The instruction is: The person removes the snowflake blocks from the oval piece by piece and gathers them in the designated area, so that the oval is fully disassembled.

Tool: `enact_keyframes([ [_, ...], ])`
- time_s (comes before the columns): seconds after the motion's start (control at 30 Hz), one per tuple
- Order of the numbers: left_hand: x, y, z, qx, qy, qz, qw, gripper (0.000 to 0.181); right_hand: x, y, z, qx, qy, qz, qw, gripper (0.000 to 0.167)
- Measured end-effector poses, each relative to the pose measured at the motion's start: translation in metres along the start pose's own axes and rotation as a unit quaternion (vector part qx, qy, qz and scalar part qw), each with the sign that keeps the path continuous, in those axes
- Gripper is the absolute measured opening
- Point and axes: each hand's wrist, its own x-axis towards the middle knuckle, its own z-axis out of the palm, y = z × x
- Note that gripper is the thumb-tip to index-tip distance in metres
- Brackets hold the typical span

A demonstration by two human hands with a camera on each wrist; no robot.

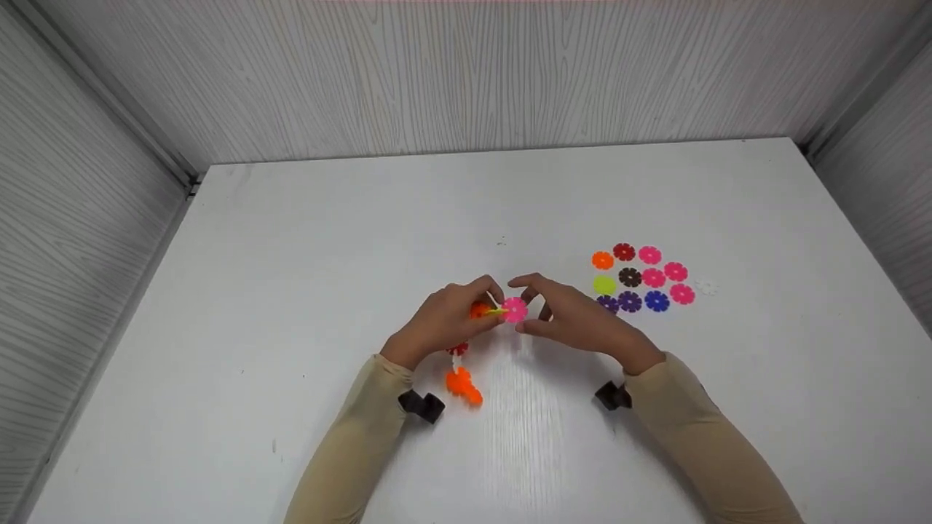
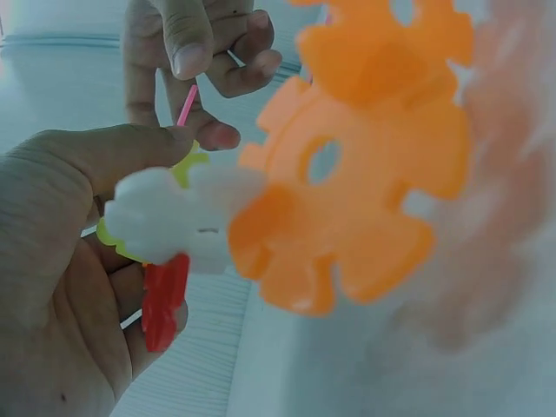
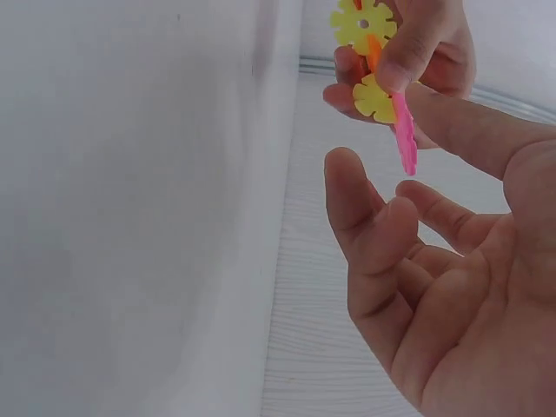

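My left hand (image 1: 445,319) pinches a chain of interlocking plastic snowflake discs near its far end. A pink disc (image 1: 515,310) stands at that end, joined to a yellow disc (image 3: 372,101). Orange, red and white discs (image 2: 148,213) follow, and the chain's orange tail (image 1: 460,382) hangs down by the left wrist. Close on the other side of the pink disc is my right hand (image 1: 582,316), thumb and fingers spread apart with nothing gripped between them. Its thumb tip lies beside the pink disc in the right wrist view; whether they touch I cannot tell.
To the right on the white table (image 1: 328,233) lie several loose discs: red (image 1: 624,252), orange (image 1: 602,260), pink (image 1: 676,271), brown (image 1: 630,277), yellow (image 1: 604,284), purple (image 1: 630,301), blue (image 1: 657,300) and a pale white one (image 1: 706,287). Wood-grain panels (image 1: 466,80) enclose the table.
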Motion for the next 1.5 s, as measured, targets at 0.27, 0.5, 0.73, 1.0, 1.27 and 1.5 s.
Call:
enact_keyframes([
  [0.27,0.001,0.0,0.003,-0.006,0.025,0.041,0.9988,0.022,0.003,-0.004,0.005,-0.008,0.013,-0.015,0.9998,0.055],
  [0.5,0.001,-0.003,0.004,-0.014,0.033,0.035,0.9988,0.022,0.005,-0.004,0.008,-0.017,0.037,0.002,0.9992,0.045],
  [0.73,0.002,-0.006,0.004,-0.023,0.03,0.038,0.9986,0.021,0.005,-0.001,0.007,-0.031,0.044,0.004,0.9985,0.041],
  [1.0,0.002,-0.006,0.003,-0.025,0.034,0.076,0.9962,0.009,0.003,0.0,0.003,-0.05,0.04,0.003,0.9979,0.039],
  [1.27,0.004,-0.001,0.001,-0.011,0.038,0.08,0.996,0.008,0.002,0.0,-0.005,-0.064,0.042,-0.012,0.997,0.039],
  [1.5,0.002,0.008,-0.007,-0.027,0.045,0.096,0.994,0.013,-0.002,-0.009,-0.018,-0.079,0.056,-0.055,0.9938,0.038],
])
